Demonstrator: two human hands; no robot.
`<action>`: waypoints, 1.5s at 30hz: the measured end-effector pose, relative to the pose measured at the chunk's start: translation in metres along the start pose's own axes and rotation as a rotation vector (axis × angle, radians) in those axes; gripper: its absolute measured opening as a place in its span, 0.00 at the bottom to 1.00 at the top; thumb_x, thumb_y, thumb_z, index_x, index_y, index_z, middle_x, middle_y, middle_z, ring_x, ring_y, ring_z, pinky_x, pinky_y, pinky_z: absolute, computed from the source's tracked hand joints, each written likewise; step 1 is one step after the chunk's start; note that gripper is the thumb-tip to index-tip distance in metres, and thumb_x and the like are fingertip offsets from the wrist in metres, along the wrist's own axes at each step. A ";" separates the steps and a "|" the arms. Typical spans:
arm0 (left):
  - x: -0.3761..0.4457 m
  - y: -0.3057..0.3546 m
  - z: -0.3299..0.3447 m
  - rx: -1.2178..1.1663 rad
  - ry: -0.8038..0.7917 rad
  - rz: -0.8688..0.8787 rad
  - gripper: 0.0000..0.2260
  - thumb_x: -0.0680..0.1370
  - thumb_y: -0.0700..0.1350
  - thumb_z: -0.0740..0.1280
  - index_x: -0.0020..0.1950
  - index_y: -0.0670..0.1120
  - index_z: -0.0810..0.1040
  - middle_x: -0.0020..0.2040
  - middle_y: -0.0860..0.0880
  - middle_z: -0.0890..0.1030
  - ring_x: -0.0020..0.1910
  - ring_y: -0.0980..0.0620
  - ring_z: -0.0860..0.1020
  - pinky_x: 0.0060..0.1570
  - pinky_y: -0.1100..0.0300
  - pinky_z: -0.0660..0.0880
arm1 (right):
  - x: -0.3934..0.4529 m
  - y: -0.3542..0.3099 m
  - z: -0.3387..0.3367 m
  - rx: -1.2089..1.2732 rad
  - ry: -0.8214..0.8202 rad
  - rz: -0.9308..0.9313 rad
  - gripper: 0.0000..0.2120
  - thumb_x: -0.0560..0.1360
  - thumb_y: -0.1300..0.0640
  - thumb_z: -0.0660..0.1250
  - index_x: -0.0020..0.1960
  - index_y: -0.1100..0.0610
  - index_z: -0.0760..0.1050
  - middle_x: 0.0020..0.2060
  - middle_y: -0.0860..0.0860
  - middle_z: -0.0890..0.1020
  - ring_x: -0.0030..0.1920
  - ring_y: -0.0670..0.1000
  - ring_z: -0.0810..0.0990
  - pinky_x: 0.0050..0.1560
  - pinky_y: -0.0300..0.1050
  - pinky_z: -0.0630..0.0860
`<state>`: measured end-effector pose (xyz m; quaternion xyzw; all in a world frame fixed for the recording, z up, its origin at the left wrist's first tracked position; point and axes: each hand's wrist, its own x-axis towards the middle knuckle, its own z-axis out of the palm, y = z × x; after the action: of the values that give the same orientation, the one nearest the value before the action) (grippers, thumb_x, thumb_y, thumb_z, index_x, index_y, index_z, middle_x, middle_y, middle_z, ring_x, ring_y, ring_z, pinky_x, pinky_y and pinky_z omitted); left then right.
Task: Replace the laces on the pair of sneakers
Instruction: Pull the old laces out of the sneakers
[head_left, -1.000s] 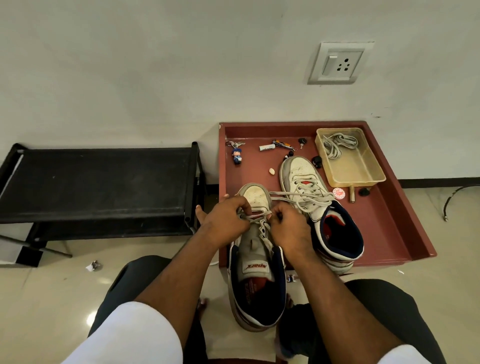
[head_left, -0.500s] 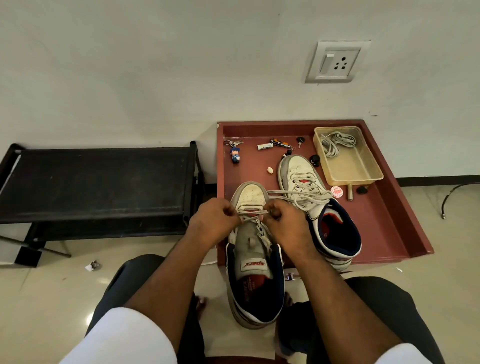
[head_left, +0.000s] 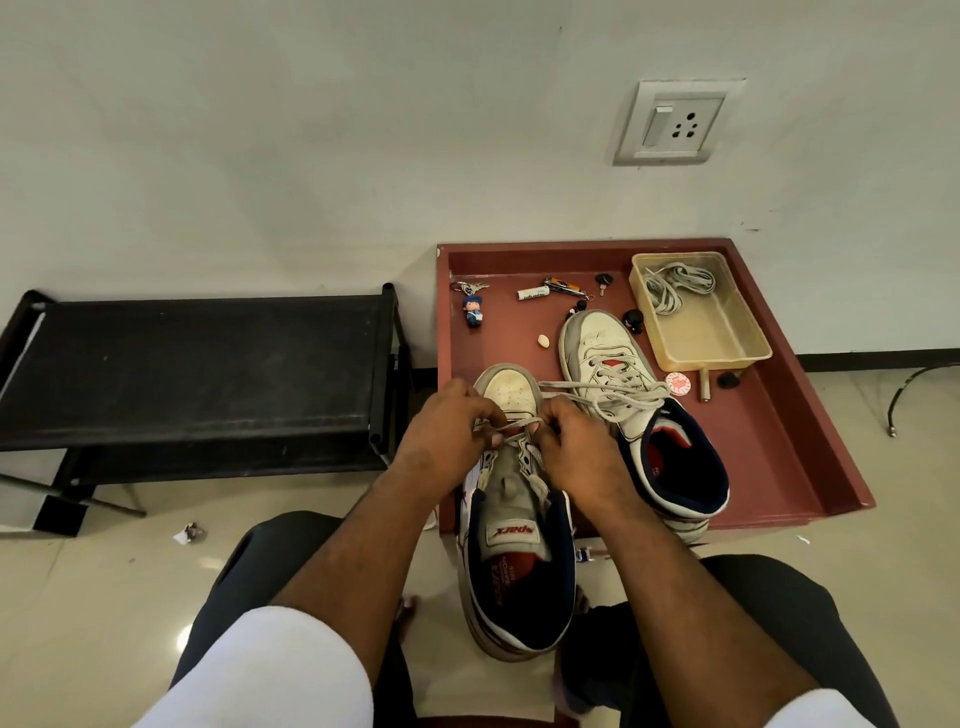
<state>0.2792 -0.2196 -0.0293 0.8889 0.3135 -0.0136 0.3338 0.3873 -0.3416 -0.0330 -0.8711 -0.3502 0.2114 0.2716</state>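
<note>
Over the near sneaker (head_left: 514, 519), both hands' (head_left: 447, 431) (head_left: 576, 447) grips pinch its lace (head_left: 511, 428).

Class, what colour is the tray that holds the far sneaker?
Reddish-brown; the tray shows clearly in the head view, the only view.

Person seated: short white sleeves (head_left: 270, 670) ending above the elbows, forearms bare; dark trousers (head_left: 779, 613) over both knees; no rings or watch visible.
</note>
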 end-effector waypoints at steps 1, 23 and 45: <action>0.000 0.001 0.001 -0.012 0.004 0.005 0.10 0.77 0.44 0.71 0.58 0.50 0.81 0.59 0.51 0.72 0.58 0.53 0.72 0.61 0.56 0.73 | 0.000 -0.001 0.000 -0.023 -0.009 -0.004 0.06 0.80 0.54 0.62 0.45 0.53 0.69 0.40 0.49 0.77 0.42 0.52 0.76 0.42 0.44 0.69; 0.003 0.009 0.002 0.221 -0.133 -0.052 0.25 0.78 0.56 0.63 0.74 0.67 0.61 0.79 0.61 0.54 0.79 0.50 0.47 0.71 0.33 0.37 | 0.003 0.001 0.000 0.040 0.060 0.049 0.05 0.78 0.60 0.64 0.43 0.55 0.73 0.37 0.49 0.77 0.40 0.51 0.76 0.39 0.41 0.67; 0.014 0.007 -0.002 0.297 -0.152 0.051 0.22 0.77 0.57 0.65 0.70 0.69 0.67 0.77 0.61 0.61 0.79 0.53 0.42 0.67 0.32 0.27 | 0.003 0.006 -0.001 0.199 0.017 0.105 0.07 0.75 0.62 0.70 0.39 0.54 0.78 0.32 0.43 0.78 0.32 0.39 0.75 0.34 0.28 0.67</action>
<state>0.2942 -0.2142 -0.0267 0.9326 0.2590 -0.1185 0.2216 0.3923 -0.3433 -0.0366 -0.8587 -0.2792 0.2517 0.3483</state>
